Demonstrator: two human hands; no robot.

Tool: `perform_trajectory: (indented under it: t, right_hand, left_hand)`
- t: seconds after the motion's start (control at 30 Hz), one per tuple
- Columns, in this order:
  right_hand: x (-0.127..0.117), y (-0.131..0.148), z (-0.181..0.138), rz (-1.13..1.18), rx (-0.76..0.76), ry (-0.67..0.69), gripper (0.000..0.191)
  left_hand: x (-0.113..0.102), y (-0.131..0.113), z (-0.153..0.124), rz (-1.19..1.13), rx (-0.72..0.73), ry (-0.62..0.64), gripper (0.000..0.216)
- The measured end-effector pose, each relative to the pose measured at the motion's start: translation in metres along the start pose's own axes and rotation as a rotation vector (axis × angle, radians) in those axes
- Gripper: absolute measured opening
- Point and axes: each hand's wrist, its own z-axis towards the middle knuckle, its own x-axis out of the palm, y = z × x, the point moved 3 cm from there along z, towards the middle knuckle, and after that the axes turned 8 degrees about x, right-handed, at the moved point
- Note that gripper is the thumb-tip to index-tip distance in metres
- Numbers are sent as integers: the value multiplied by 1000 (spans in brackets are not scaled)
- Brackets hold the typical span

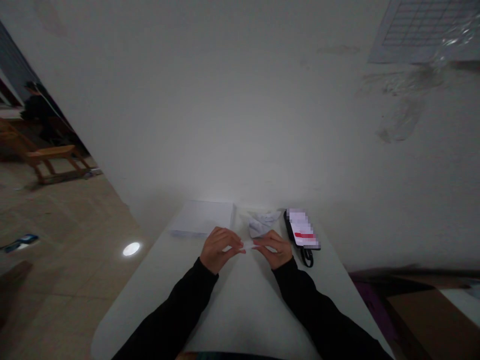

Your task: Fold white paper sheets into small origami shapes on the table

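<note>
White slip [248, 245], small: held in front of you over the table [232, 315], between the hands; both its ends covered by your fingers, its material and any fold too small to make out. Your left hand [222, 247]: thumb and fingers pinching the slip's left end. Your right hand [275, 248]: thumb and fingers pinching its right end; the two hands near each other, apart. Black sleeves [176, 310], a pair: yours, cut off at the lower edge, covering part of the tabletop. Crumpled white piece [262, 222]: on the table just beyond your right hand, its near side partly hidden by the fingers; paper or cloth, cannot be told. White stack [204, 216]: flat, beyond your left hand, near the wall. Phone [304, 230]: right of your right hand, screen blurred into blocks, a black strap [307, 257] at its near end. Gridded sheet [431, 25]: on the wall, cut off at top and right, any writing unreadable. Seated person [39, 112]: far left, dim, near a wooden chair [52, 152]. Possible container, brown panel [431, 320]: lower right, cut off; whether a carton, and any contents, cannot be told.
</note>
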Motion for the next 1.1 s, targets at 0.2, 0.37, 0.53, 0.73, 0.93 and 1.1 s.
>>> perform_trajectory:
  t: [0.2,0.37,0.53,0.73,0.93,1.1]
  right_hand:
    - [-13,20,-35,-253,-297,184,22]
    - [-14,25,-69,-169,-205,402,23]
    - [-19,39,-83,-242,-150,495,35]
    - [-15,35,-84,-200,-223,444,28]
    - [-13,28,-80,-97,-35,475,14]
    - [-12,33,-84,-166,-60,438,28]
  left_hand:
    - [16,-61,-33,220,201,346,21]
    - [30,-87,-73,392,107,335,21]
    - [32,-87,-86,362,-133,438,17]
    - [24,-74,-87,38,-249,508,40]
    - [20,-71,-88,-102,-337,425,24]
    - [18,-72,-88,-16,-321,407,26]
